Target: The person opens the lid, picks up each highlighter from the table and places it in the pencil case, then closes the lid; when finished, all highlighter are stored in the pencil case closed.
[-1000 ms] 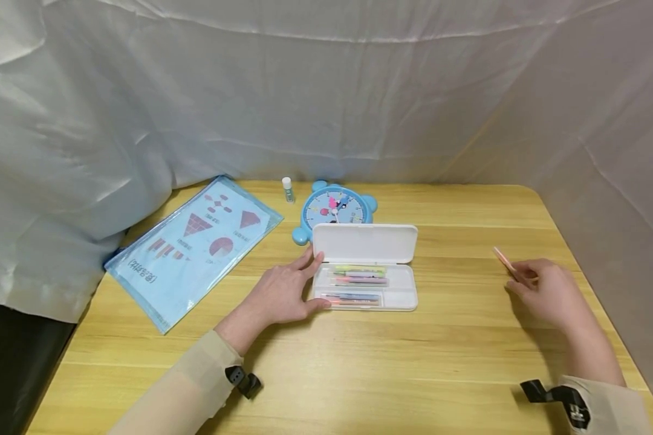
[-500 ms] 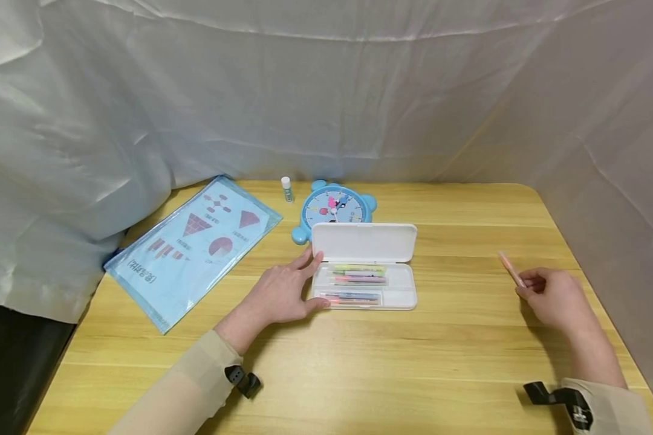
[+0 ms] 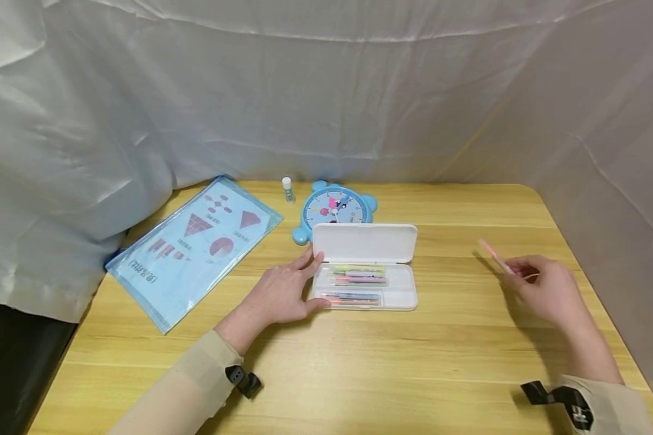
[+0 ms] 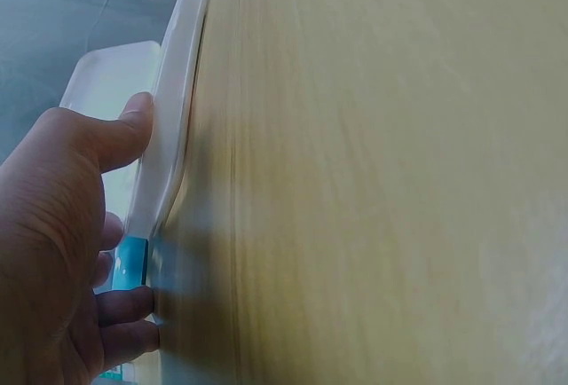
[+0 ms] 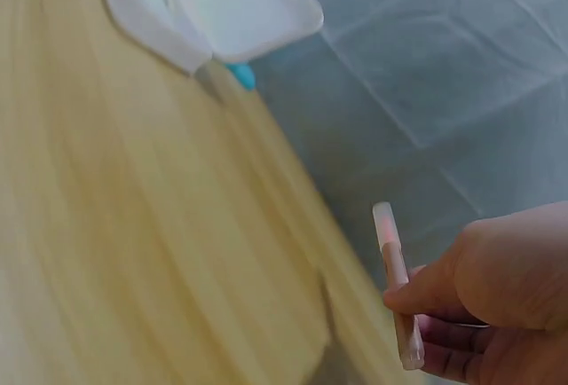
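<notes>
The right hand [image 3: 549,290] hovers above the wooden table [image 3: 468,362], wrist bent, pinching a slim pink pen [image 3: 495,257] between thumb and fingertips — its free end angled up and away from the palm. Well to the left of that grip lies the open white plastic pencil case [image 3: 364,266]. The left hand [image 3: 283,293] rests against its near end, fingers relaxed, thumb on the rim.

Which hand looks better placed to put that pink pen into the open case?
The right hand, probably: it already pinches the pink pen. The left hand rests against the open pencil case, steadying it.
</notes>
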A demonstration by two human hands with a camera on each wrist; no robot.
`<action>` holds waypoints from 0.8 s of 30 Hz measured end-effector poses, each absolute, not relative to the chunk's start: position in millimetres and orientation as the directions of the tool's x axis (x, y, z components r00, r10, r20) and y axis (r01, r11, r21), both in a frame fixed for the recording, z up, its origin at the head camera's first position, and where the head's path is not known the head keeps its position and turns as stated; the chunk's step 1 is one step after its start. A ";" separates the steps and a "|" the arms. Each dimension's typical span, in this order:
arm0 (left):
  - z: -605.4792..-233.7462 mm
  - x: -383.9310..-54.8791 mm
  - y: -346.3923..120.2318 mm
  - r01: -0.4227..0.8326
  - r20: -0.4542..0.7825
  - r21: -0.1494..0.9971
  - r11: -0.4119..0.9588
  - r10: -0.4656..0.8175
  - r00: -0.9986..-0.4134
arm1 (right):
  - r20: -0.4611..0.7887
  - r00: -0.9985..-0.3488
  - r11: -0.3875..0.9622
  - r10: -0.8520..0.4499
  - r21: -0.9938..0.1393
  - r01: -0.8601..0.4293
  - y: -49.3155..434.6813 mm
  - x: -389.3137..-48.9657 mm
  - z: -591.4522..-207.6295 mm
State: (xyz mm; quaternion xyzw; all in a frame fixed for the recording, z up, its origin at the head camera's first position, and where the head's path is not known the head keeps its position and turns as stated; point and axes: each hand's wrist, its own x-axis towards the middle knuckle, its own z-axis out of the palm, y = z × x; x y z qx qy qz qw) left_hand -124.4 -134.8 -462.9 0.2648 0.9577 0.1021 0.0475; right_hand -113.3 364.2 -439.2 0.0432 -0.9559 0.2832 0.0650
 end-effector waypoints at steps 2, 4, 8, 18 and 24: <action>-462.1 -124.2 -134.4 0.496 -0.041 0.221 0.840 0.516 -0.855 | 0.174 -0.983 0.825 -0.059 -0.547 -0.146 357.7 -114.6 -433.9; -461.6 -124.1 -134.2 0.494 -0.044 0.223 0.841 0.515 -0.856 | 0.203 -0.977 0.815 -0.072 -0.552 -0.175 350.6 -115.8 -428.9; -461.4 -123.5 -134.3 0.491 -0.046 0.222 0.843 0.512 -0.858 | 0.246 -0.963 0.798 -0.107 -0.557 -0.231 336.6 -117.6 -420.5; -462.4 -124.6 -135.4 0.489 -0.042 0.222 0.844 0.509 -0.860 | 0.298 -0.933 0.748 -0.203 -0.568 -0.344 301.4 -118.3 -404.9; -462.7 -124.8 -134.1 0.491 -0.044 0.219 0.843 0.511 -0.858 | 0.330 -0.905 0.733 -0.269 -0.540 -0.414 280.2 -118.7 -395.0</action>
